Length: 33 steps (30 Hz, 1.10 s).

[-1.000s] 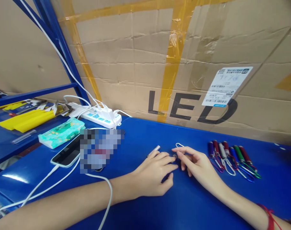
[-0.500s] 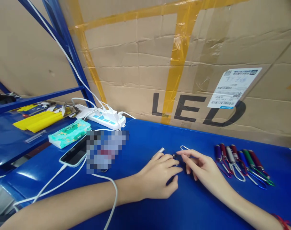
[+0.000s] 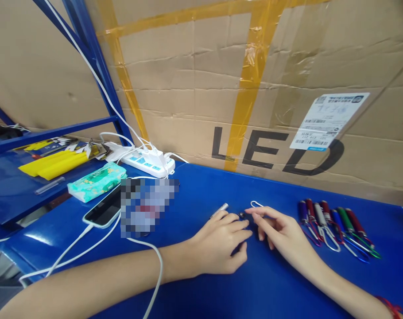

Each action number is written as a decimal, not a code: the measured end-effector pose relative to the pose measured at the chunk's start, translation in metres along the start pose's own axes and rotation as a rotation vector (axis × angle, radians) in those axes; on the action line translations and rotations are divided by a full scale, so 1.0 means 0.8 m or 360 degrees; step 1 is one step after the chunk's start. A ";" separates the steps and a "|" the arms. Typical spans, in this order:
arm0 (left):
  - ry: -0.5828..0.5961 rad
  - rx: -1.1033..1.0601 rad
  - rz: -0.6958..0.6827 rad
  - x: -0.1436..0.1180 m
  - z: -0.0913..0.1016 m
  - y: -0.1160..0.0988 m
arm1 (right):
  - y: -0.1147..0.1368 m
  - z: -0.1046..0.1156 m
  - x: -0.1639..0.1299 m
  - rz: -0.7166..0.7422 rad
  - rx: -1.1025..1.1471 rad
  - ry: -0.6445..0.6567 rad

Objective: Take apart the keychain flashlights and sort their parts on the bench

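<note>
My left hand (image 3: 223, 243) lies palm down on the blue table, fingers spread and slightly bent, thumb apart. Just beyond its fingertips a thin silver tube (image 3: 220, 211) pokes out; its near end is covered by the fingers. Opposite it, my right hand (image 3: 279, 228) has thumb and forefinger close together in a pinch. What they hold, if anything, is too small to make out. A small dark piece (image 3: 242, 215) sits between the two hands, at the right forefinger's tip. Behind that forefinger, a silver carabiner clip (image 3: 255, 204) is partly hidden.
Several coloured mini flashlights with carabiners (image 3: 349, 221) lie in a row at right. On the left are a charging phone (image 3: 103, 210), a tissue pack (image 3: 97, 181), a power strip (image 3: 148, 164) and a white cable (image 3: 160, 261) across my left forearm. A large carton (image 3: 188, 102) stands behind.
The view has shifted slightly. Both hands keep nearly the same place and pose, and a little more of the silver tube and the small dark piece shows.
</note>
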State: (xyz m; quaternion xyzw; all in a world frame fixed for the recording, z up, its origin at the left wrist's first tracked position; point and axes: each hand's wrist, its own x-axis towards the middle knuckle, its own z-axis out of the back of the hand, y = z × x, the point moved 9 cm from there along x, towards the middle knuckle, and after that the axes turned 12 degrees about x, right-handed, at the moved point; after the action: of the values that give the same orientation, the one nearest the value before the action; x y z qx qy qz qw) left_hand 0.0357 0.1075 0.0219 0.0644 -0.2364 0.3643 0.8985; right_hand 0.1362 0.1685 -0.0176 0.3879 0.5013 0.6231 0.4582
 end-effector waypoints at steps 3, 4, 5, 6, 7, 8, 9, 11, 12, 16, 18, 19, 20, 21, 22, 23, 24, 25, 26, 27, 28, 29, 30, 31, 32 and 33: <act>-0.0082 -0.0023 0.0166 0.000 0.007 0.014 | 0.006 0.003 -0.001 0.0048 0.0002 -0.0046; -0.0095 -0.0035 0.0253 -0.001 0.008 0.022 | 0.011 0.006 -0.002 0.0109 -0.0020 -0.0096; -0.0092 -0.0046 0.0348 -0.001 0.007 0.030 | 0.018 0.011 -0.002 0.0194 -0.0066 -0.0158; -0.0072 -0.0056 0.0436 -0.003 0.005 0.038 | 0.025 0.015 -0.003 0.0289 -0.0130 -0.0221; -0.0038 -0.0062 0.0508 -0.004 0.002 0.044 | 0.031 0.018 -0.005 0.0379 -0.0207 -0.0271; 0.0001 -0.0059 0.0560 -0.005 -0.001 0.048 | 0.036 0.019 -0.006 0.0447 -0.0293 -0.0295; 0.0043 -0.0047 0.0594 -0.006 -0.004 0.051 | 0.038 0.018 -0.007 0.0489 -0.0386 -0.0298; 0.0126 -0.0021 0.0617 -0.007 -0.011 0.052 | 0.039 0.014 -0.007 0.0513 -0.0569 -0.0254; 0.0158 -0.0010 0.0618 -0.007 -0.014 0.051 | 0.038 0.011 -0.007 0.0514 -0.0649 -0.0222; 0.0196 -0.0004 0.0608 -0.008 -0.018 0.049 | 0.040 -0.006 -0.011 0.0647 -0.0873 -0.0040; 0.0192 -0.0013 0.0591 -0.007 -0.018 0.048 | 0.041 -0.015 -0.013 0.0743 -0.0954 0.0033; 0.0195 -0.0016 0.0584 -0.007 -0.018 0.048 | 0.041 -0.017 -0.013 0.0772 -0.0987 0.0055; 0.0202 -0.0017 0.0579 -0.007 -0.019 0.047 | 0.041 -0.018 -0.013 0.0782 -0.1010 0.0065; 0.0211 -0.0016 0.0577 -0.007 -0.020 0.047 | 0.039 -0.019 -0.013 0.0778 -0.1021 0.0073; 0.0219 -0.0013 0.0575 -0.007 -0.020 0.047 | 0.038 -0.019 -0.012 0.0767 -0.1023 0.0083; 0.0225 -0.0009 0.0573 -0.007 -0.021 0.048 | 0.037 -0.019 -0.011 0.0753 -0.1016 0.0093; 0.0227 -0.0003 0.0570 -0.007 -0.021 0.047 | 0.035 -0.019 -0.011 0.0737 -0.1001 0.0104; 0.0225 0.0001 0.0567 -0.007 -0.021 0.047 | 0.033 -0.018 -0.010 0.0721 -0.0981 0.0111; 0.0221 0.0006 0.0565 -0.007 -0.021 0.047 | 0.032 -0.017 -0.009 0.0709 -0.0961 0.0113; 0.0216 0.0010 0.0563 -0.007 -0.021 0.048 | 0.031 -0.017 -0.009 0.0701 -0.0940 0.0113; 0.0211 0.0013 0.0560 -0.007 -0.021 0.048 | 0.030 -0.016 -0.008 0.0698 -0.0922 0.0109; 0.0206 0.0016 0.0558 -0.006 -0.021 0.048 | 0.029 -0.016 -0.008 0.0696 -0.0904 0.0102; 0.0200 0.0019 0.0555 -0.006 -0.021 0.049 | 0.029 -0.015 -0.007 0.0696 -0.0887 0.0092; 0.0194 0.0022 0.0552 -0.006 -0.021 0.049 | 0.030 -0.015 -0.007 0.0697 -0.0869 0.0082; 0.0185 0.0026 0.0546 -0.006 -0.021 0.049 | 0.031 -0.014 -0.007 0.0700 -0.0849 0.0075; 0.0172 0.0032 0.0540 -0.006 -0.021 0.050 | 0.032 -0.014 -0.007 0.0705 -0.0825 0.0067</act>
State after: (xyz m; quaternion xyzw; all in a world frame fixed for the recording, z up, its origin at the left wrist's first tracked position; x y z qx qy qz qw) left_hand 0.0121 0.1382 0.0030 0.0128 -0.1917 0.5160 0.8348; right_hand 0.1223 0.1584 0.0053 0.3451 0.2392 0.8220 0.3848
